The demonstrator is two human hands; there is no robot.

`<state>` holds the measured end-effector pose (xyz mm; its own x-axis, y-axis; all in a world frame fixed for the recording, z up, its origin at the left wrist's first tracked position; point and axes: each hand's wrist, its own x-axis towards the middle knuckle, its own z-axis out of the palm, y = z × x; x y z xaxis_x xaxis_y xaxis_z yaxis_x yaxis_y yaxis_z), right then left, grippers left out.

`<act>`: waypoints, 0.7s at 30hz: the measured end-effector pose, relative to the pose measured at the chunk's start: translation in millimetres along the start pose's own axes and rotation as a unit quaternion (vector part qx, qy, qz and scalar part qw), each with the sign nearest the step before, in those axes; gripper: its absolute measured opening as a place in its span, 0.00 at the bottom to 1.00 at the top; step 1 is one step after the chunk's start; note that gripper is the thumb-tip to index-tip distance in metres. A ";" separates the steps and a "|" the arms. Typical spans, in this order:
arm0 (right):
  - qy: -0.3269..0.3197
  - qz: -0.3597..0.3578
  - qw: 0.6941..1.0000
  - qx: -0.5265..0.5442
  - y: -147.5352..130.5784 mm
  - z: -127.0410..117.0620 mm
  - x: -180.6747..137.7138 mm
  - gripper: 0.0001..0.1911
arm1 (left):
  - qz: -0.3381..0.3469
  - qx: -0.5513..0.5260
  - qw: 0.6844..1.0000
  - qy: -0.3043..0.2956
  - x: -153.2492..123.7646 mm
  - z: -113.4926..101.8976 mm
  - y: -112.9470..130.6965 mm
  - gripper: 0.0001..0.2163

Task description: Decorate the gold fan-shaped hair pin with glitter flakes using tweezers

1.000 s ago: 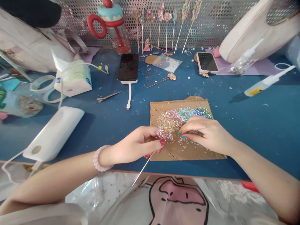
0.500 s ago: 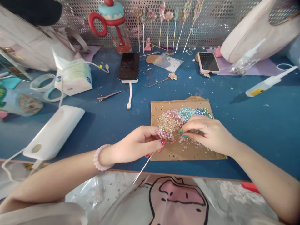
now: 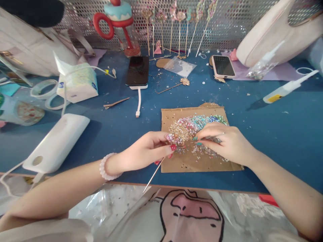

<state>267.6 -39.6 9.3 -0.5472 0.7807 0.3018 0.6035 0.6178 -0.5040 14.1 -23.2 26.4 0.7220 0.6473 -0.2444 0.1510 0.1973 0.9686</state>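
Observation:
My left hand [image 3: 143, 151] is closed on a hair stick [image 3: 153, 176], its thin metal rod slanting down toward the table's front edge. Pink and clear stones cover the ornament [image 3: 172, 138] at its top, between thumb and fingers. In my right hand [image 3: 230, 144], thumb and fingers pinch metal tweezers [image 3: 210, 137], whose tips point left, close to the ornament. Whether the tips hold a stone is too small to tell. Under both hands lies a cardboard sheet [image 3: 199, 167], strewn with rhinestones [image 3: 181, 126] in gold, pink, turquoise, blue and green.
Two phones [image 3: 138, 71] lie farther back, and a glue bottle [image 3: 277, 94] rests at right. Several decorated sticks [image 3: 179, 33] stand along the perforated metal panel [image 3: 227, 23]. A white power bank [image 3: 57, 143], tissue pack [image 3: 78, 85] and tape rolls [image 3: 45, 89] occupy the left.
My left hand has shifted slightly left and up with the hair stick, its ornament turned a little. The tweezers lie flatter in my right hand, showing more of their length.

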 end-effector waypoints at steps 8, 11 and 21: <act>0.010 0.013 1.000 0.001 0.6 0.0 1.1 0.06 | 0.001 0.008 1.000 0.004 2.1 -0.2 0.2 0.05; -0.011 -0.004 1.000 0.018 -0.1 0.9 0.8 0.05 | 0.003 0.006 1.000 0.004 2.7 -0.3 -0.6 0.04; -0.032 -0.018 0.999 0.022 -0.7 1.2 0.4 0.04 | 0.002 0.014 1.000 0.002 2.4 0.6 -1.0 0.05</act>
<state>266.2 -39.9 8.8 -0.6047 0.7499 0.2682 0.5575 0.6391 -0.5298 16.1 -22.3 24.9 0.7207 0.6504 -0.2401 0.1662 0.1742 0.9706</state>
